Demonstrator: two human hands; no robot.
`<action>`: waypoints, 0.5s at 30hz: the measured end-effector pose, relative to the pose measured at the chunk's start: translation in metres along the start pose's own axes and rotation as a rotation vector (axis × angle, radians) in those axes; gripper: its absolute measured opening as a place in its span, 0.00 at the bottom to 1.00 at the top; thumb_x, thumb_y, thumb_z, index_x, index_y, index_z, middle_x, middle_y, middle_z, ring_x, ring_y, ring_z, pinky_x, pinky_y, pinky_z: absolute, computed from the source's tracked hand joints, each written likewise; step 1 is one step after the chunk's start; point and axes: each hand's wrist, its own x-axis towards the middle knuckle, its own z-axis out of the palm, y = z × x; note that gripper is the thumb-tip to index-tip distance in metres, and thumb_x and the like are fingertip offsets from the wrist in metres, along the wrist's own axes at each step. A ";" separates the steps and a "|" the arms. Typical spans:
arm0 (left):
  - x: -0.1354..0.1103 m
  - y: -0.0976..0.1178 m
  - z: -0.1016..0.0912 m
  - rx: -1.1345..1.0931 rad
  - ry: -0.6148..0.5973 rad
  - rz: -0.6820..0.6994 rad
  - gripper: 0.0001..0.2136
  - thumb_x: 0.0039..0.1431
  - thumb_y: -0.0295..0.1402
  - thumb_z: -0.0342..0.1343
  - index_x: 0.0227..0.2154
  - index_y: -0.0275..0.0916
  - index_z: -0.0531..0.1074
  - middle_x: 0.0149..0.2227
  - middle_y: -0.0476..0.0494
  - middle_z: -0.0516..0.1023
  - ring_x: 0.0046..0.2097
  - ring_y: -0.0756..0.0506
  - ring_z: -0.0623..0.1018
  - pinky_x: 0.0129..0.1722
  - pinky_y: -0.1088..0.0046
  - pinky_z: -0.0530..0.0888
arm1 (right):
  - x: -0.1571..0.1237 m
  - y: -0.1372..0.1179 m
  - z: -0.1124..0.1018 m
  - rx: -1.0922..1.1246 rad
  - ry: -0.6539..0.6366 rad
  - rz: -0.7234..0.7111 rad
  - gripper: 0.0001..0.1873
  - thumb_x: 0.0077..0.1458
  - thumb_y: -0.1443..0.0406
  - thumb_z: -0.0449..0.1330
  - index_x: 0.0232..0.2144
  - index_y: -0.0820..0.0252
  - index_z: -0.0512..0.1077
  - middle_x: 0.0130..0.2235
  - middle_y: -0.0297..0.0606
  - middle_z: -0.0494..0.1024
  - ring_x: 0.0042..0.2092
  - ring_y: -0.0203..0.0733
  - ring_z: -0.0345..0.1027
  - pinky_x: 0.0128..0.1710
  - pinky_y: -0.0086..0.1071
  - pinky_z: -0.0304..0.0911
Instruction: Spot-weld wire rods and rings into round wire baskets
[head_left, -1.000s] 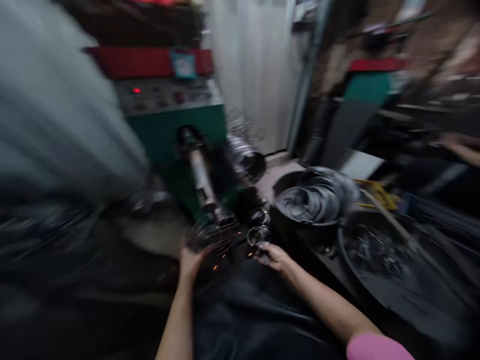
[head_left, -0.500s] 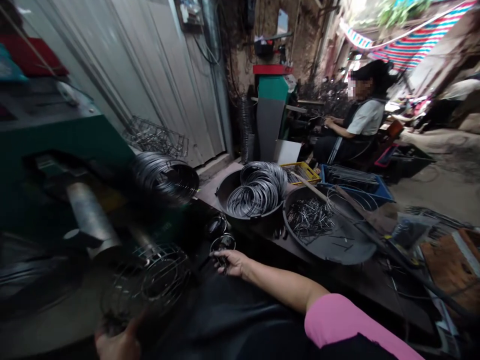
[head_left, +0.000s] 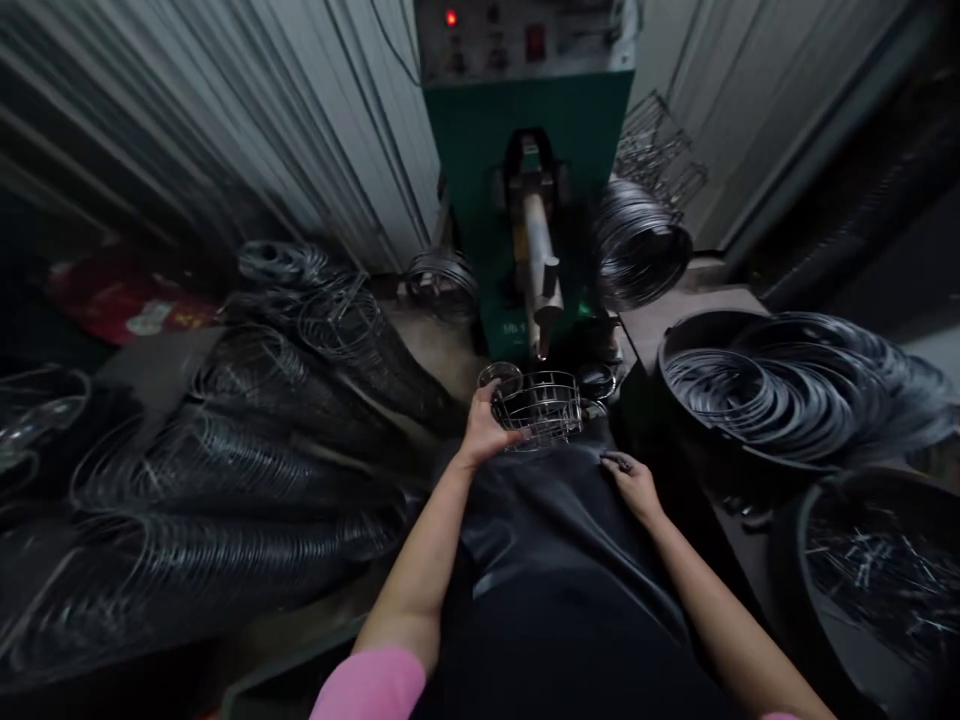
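Observation:
My left hand (head_left: 486, 430) grips the left rim of a round wire basket frame (head_left: 541, 408), which sits just under the metal arm (head_left: 537, 270) of a green machine (head_left: 529, 150). A little to the right and nearer me, my right hand (head_left: 631, 480) rests on the black apron (head_left: 555, 540) over my lap. Its fingers are curled and pinch a small dark wire piece (head_left: 616, 460). A small wire ring (head_left: 500, 376) lies beside the basket frame on its left.
Long rows of stacked wire frames (head_left: 225, 470) lie at my left. A coil of wire (head_left: 643, 250) hangs right of the machine. A black tub of wire rings (head_left: 780, 390) and a tub of short wire pieces (head_left: 877, 580) stand at the right. Corrugated metal sheeting (head_left: 262, 130) forms the back wall.
My head has swung left from the tubs and the seated person back to the machine. The wire basket frame in my left hand now sits under the machine's arm. My right hand has drawn back onto the apron.

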 end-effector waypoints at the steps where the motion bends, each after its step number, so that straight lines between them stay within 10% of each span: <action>1: -0.002 0.004 -0.003 0.071 0.006 0.021 0.47 0.28 0.37 0.70 0.55 0.39 0.54 0.53 0.37 0.63 0.54 0.39 0.66 0.54 0.62 0.64 | -0.003 0.004 -0.002 -0.064 -0.016 -0.027 0.09 0.37 0.61 0.66 0.25 0.57 0.76 0.30 0.37 0.78 0.34 0.41 0.69 0.37 0.34 0.62; 15: -0.005 0.054 -0.002 0.466 -0.141 0.163 0.42 0.36 0.39 0.65 0.56 0.40 0.53 0.55 0.36 0.59 0.56 0.34 0.58 0.55 0.57 0.52 | 0.023 -0.121 0.052 -0.741 -0.448 -0.397 0.09 0.37 0.70 0.62 0.27 0.57 0.71 0.25 0.32 0.75 0.29 0.39 0.67 0.27 0.27 0.57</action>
